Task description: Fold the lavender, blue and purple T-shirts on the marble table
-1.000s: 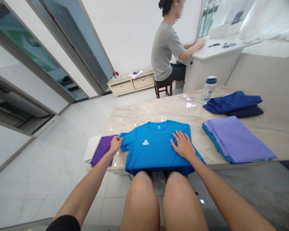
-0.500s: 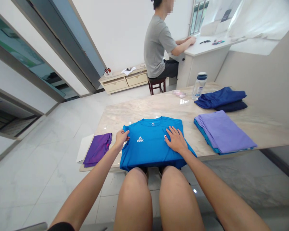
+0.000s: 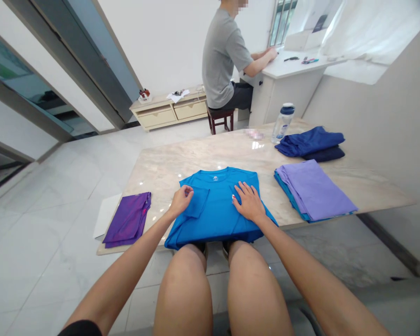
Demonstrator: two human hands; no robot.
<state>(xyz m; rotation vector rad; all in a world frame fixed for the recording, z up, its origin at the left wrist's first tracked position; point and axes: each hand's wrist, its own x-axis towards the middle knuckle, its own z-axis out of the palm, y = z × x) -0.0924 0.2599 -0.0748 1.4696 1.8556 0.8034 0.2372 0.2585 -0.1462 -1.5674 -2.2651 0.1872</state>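
A blue T-shirt [image 3: 220,219] lies spread on the table with its neckline away from me and its lower part hanging over the front edge. The sleeve [image 3: 198,202] on its left side is folded inward across the chest, covering the printed logo. My left hand [image 3: 182,200] is closed at the outer edge of that sleeve, fingers curled together on the fabric. Flat on the shirt's right side rests my right hand [image 3: 250,203], fingers spread. A small white and red spot shows by its thumb; I cannot make out what it is.
Folded purple clothing [image 3: 128,219] lies on the marble-look table [image 3: 182,156] at left. At right are a lilac and teal folded stack [image 3: 315,189], dark blue clothing [image 3: 311,142] and a water bottle [image 3: 283,123]. A person [image 3: 222,60] sits at a white desk [image 3: 287,88] beyond.
My left hand has brought the left sleeve inward over the chest, hiding the logo. My right hand stays flat on the shirt. The whole view has shifted slightly.
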